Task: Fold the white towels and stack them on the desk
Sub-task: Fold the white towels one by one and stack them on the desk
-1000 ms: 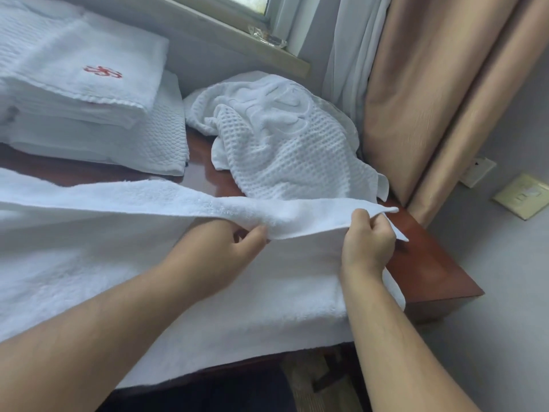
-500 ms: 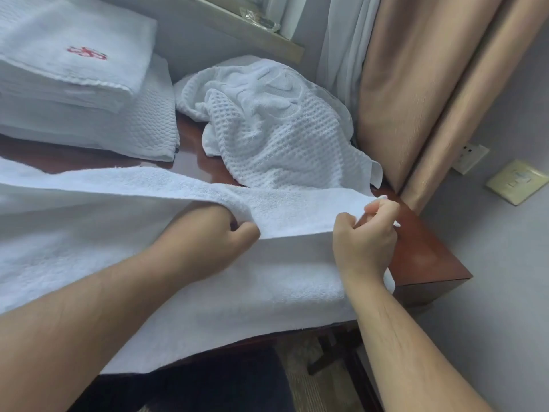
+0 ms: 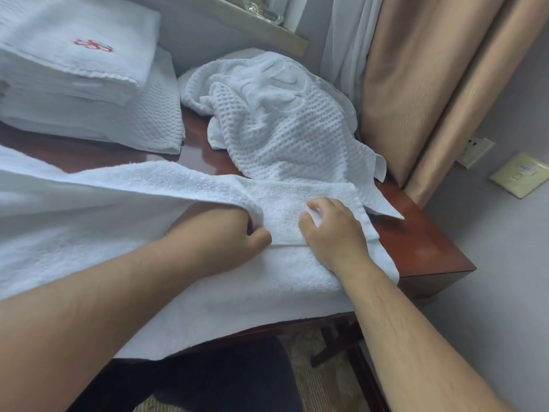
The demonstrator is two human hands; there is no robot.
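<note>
Head view: the terry towel (image 3: 118, 233) runs left to right across the table (image 3: 416, 242), its folded-over right end just in front of the crumpled waffle towel (image 3: 282, 129). Both hands grip that end: the left hand (image 3: 231, 233) has its fingers curled under the fold, while the right hand (image 3: 332, 230) pinches the flap nearer the free corner.

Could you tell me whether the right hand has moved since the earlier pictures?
Yes. The right hand has shifted left, away from the right corner of the desk, toward the left hand, lowering the edge of the white towel.
</note>
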